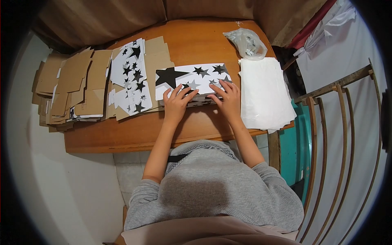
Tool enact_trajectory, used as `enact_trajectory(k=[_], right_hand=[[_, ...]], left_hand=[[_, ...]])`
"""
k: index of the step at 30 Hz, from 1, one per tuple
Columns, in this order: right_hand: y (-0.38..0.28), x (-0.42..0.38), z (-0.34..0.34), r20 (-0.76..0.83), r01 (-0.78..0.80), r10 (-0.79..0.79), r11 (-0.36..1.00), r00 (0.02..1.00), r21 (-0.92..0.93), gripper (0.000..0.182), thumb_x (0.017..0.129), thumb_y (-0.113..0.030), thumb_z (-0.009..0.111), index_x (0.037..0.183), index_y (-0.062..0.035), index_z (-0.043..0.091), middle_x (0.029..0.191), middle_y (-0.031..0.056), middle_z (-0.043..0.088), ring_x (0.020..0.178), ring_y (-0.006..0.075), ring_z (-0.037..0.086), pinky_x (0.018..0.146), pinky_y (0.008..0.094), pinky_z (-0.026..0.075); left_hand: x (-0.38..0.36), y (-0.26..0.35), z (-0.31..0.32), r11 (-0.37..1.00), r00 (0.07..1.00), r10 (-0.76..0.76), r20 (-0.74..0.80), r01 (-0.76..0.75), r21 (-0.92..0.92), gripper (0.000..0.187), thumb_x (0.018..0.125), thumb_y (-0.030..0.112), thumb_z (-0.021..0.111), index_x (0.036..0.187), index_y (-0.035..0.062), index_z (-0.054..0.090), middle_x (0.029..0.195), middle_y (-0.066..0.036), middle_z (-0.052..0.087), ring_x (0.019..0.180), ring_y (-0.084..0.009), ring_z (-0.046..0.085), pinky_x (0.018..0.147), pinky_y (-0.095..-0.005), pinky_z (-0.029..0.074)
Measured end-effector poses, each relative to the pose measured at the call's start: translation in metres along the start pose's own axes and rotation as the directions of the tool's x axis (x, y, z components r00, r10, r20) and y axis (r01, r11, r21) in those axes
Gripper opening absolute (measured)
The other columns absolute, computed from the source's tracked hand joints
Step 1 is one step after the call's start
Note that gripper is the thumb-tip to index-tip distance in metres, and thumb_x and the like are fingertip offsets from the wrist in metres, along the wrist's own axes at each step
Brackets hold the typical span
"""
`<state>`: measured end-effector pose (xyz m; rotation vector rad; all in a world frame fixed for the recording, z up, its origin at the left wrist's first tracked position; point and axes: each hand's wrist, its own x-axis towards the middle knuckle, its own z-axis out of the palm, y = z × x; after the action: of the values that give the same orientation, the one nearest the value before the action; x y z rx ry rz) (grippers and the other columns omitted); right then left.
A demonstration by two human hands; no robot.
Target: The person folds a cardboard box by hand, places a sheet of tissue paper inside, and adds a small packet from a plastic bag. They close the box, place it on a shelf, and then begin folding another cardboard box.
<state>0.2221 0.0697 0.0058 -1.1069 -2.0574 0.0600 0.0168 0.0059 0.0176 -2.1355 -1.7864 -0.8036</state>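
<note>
A white cardboard box (212, 72) printed with black and grey stars lies in front of me on the table. My left hand (176, 107) rests on the near left part of its top, fingers spread and thumb along the front edge. Over the near right part lies my right hand (229, 101), its fingers likewise apart and its thumb at the front edge. Both hands touch the box without wrapping round it. The front face shows more stars in shadow, partly hidden by my hands.
Left of the box, star-printed cardboard pieces (136, 75) lie over brown sheets. Stacked folded brown cardboard (73, 77) covers the table's left end. A pile of white paper (263, 94) lies to the right, below a clear plastic bag (248, 43). A wooden rack (343, 122) stands beyond the wooden table (122, 139).
</note>
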Motion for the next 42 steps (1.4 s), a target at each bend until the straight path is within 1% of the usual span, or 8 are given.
enact_trajectory(k=[5, 8, 10, 16, 20, 25, 35, 42], right_hand=[[-0.002, 0.003, 0.000, -0.026, 0.042, -0.044, 0.997, 0.999, -0.061, 0.035, 0.075, -0.036, 0.073, 0.107, -0.0246, 0.069, 0.114, 0.0044, 0.063, 0.111, 0.0246, 0.051, 0.098, 0.0440, 0.033], [-0.004, 0.006, -0.001, -0.049, 0.034, -0.038, 0.997, 0.998, -0.075, 0.035, 0.075, -0.037, 0.073, 0.107, -0.0251, 0.069, 0.112, 0.0028, 0.063, 0.110, 0.0236, 0.051, 0.097, 0.0431, 0.033], [-0.005, 0.008, -0.002, -0.065, 0.036, -0.040, 0.997, 0.997, -0.062, 0.034, 0.075, -0.037, 0.072, 0.107, -0.0252, 0.069, 0.111, 0.0023, 0.063, 0.109, 0.0229, 0.052, 0.097, 0.0431, 0.033], [-0.004, 0.008, -0.001, -0.060, 0.041, -0.044, 0.998, 0.997, -0.053, 0.034, 0.076, -0.038, 0.072, 0.107, -0.0251, 0.069, 0.111, 0.0010, 0.063, 0.109, 0.0225, 0.051, 0.098, 0.0437, 0.032], [-0.004, 0.006, -0.001, -0.053, 0.035, -0.037, 0.998, 0.998, -0.051, 0.034, 0.075, -0.038, 0.072, 0.107, -0.0250, 0.069, 0.110, 0.0008, 0.063, 0.110, 0.0225, 0.051, 0.098, 0.0438, 0.032], [-0.005, 0.004, -0.001, -0.008, 0.021, -0.022, 0.998, 1.000, -0.054, 0.031, 0.077, -0.036, 0.071, 0.107, -0.0287, 0.069, 0.114, 0.0006, 0.061, 0.112, 0.0242, 0.049, 0.101, 0.0458, 0.030], [-0.005, -0.004, 0.003, 0.068, 0.010, -0.005, 0.998, 0.998, -0.066, 0.030, 0.078, -0.035, 0.070, 0.109, -0.0361, 0.068, 0.119, -0.0006, 0.059, 0.115, 0.0260, 0.047, 0.102, 0.0489, 0.029], [-0.005, -0.003, 0.000, 0.127, -0.012, 0.020, 0.998, 0.992, -0.061, 0.028, 0.080, -0.030, 0.068, 0.108, -0.0360, 0.069, 0.122, 0.0004, 0.058, 0.116, 0.0279, 0.046, 0.102, 0.0495, 0.028]], left_hand=[[0.001, -0.001, 0.000, 1.000, 1.000, 0.025, -0.004, -0.025, 0.007, 0.039, 0.080, 0.011, 0.059, 0.114, 0.0288, 0.066, 0.108, 0.004, 0.064, 0.110, -0.0188, 0.057, 0.094, -0.0457, 0.032], [-0.005, 0.002, 0.005, 0.998, 0.990, -0.003, -0.139, -0.005, -0.058, 0.030, 0.079, 0.014, 0.062, 0.108, 0.0235, 0.067, 0.101, 0.004, 0.061, 0.107, -0.0184, 0.054, 0.092, -0.0441, 0.033], [-0.018, 0.004, 0.013, 0.998, 0.928, -0.016, -0.371, 0.039, 0.053, 0.018, 0.078, 0.024, 0.068, 0.096, 0.0204, 0.068, 0.094, 0.003, 0.056, 0.102, -0.0186, 0.049, 0.088, -0.0415, 0.032], [-0.036, 0.014, 0.021, 0.970, 0.957, -0.115, -0.268, 0.166, 0.179, 0.024, 0.075, 0.041, 0.073, 0.086, 0.0201, 0.069, 0.092, 0.002, 0.054, 0.099, -0.0208, 0.046, 0.085, -0.0411, 0.031], [-0.037, 0.024, 0.019, 0.950, 0.954, -0.229, -0.191, 0.262, 0.170, 0.025, 0.076, 0.040, 0.072, 0.089, 0.0187, 0.069, 0.093, 0.000, 0.055, 0.099, -0.0226, 0.046, 0.085, -0.0412, 0.031], [-0.032, 0.030, 0.019, 0.928, 0.922, -0.371, -0.108, 0.372, -0.012, 0.021, 0.077, 0.034, 0.072, 0.091, 0.0185, 0.071, 0.095, -0.002, 0.053, 0.098, -0.0248, 0.044, 0.086, -0.0412, 0.033], [-0.036, 0.019, 0.021, 0.969, 0.957, -0.243, -0.158, 0.246, -0.006, 0.017, 0.077, 0.027, 0.073, 0.093, 0.0237, 0.071, 0.095, -0.001, 0.053, 0.099, -0.0246, 0.045, 0.088, -0.0402, 0.034], [-0.030, 0.010, 0.023, 0.996, 0.984, -0.093, -0.152, 0.092, -0.014, 0.013, 0.077, 0.024, 0.073, 0.090, 0.0224, 0.069, 0.112, 0.002, 0.059, 0.122, -0.0224, 0.046, 0.092, -0.0435, 0.031]])
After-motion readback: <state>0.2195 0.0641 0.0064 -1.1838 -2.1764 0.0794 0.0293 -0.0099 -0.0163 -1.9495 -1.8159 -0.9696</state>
